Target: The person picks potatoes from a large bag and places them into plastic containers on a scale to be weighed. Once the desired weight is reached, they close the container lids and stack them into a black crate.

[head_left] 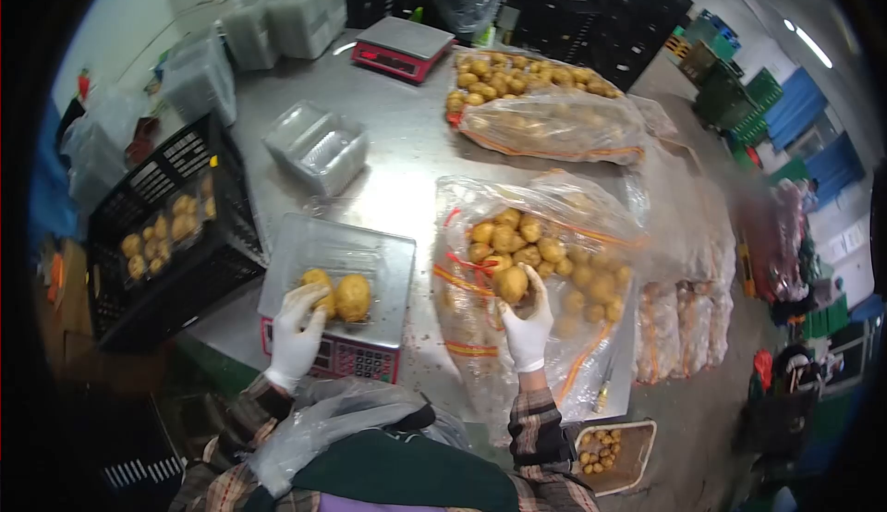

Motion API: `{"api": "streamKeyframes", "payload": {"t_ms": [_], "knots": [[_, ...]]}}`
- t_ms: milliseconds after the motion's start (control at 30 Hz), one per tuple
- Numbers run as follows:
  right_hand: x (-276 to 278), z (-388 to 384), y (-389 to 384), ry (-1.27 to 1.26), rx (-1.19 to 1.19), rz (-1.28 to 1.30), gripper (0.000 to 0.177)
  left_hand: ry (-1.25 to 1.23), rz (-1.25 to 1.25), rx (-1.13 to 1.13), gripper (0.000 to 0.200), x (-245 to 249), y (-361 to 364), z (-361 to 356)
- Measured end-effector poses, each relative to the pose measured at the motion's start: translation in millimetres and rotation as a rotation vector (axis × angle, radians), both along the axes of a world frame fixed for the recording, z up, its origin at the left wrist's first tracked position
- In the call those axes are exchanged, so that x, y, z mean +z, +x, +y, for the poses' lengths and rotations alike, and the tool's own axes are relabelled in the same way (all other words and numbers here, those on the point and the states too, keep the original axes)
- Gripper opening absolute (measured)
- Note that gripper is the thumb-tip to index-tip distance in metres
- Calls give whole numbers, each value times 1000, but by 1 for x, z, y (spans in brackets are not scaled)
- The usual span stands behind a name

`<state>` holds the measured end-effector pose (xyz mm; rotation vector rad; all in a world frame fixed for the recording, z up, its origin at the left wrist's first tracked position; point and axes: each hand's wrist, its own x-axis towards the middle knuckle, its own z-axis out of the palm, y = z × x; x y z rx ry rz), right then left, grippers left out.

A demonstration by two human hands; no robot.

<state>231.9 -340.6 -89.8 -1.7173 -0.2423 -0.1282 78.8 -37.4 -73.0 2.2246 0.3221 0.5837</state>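
My white-gloved left hand point(297, 332) reaches over a digital scale point(395, 276). Its fingers close on a potato point(315, 278) in a clear plastic tray point(344, 258) on the weighing plate. Another potato point(352, 298) lies beside it in the same tray. My right hand point(528, 335), also gloved, grips a potato point(510, 285) between thumb and fingers. That hand is at the mouth of a clear plastic bag point(476, 384) full of potatoes, with orange bands and a red tie.
Stacked clear trays point(319, 150) stand behind the scale. A black crate point(222, 262) with packed potatoes tilts at left. Farther back are a second red scale point(407, 45) and another potato bag point(554, 128). A bin point(637, 477) of potatoes sits at lower right.
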Motion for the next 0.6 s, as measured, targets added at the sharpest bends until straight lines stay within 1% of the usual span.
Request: {"api": "streamKeyframes", "payload": {"t_ms": [33,100,167,200,233,300,400,500,533,567,600], "knots": [[9,18,-9,-22,50,53,65,2,-20,5,24,4,0,0],[7,57,-20,96,183,196,65,-31,-57,52,24,6,-2,9],[-13,94,-27,106,303,173,64,-44,-68,156,23,2,-8,31],[-15,111,-28,-13,370,34,63,-56,-77,201,23,1,-12,40],[-7,129,-30,-37,424,-31,65,-81,-80,234,23,1,-17,48],[-2,159,-30,-187,500,-253,61,-135,-92,289,22,-1,-27,63],[-14,196,-21,-617,662,-535,54,-166,-80,345,22,-4,-43,73],[-34,217,-12,-904,724,-505,51,-136,-71,379,21,-7,-57,80],[-33,216,-1,-865,777,-412,53,-120,-67,390,21,-8,-63,84],[-39,213,7,-735,672,-469,48,-139,-71,417,21,-9,-69,89],[-41,207,17,-647,592,-422,45,-159,-75,445,20,-9,-76,96]]}}
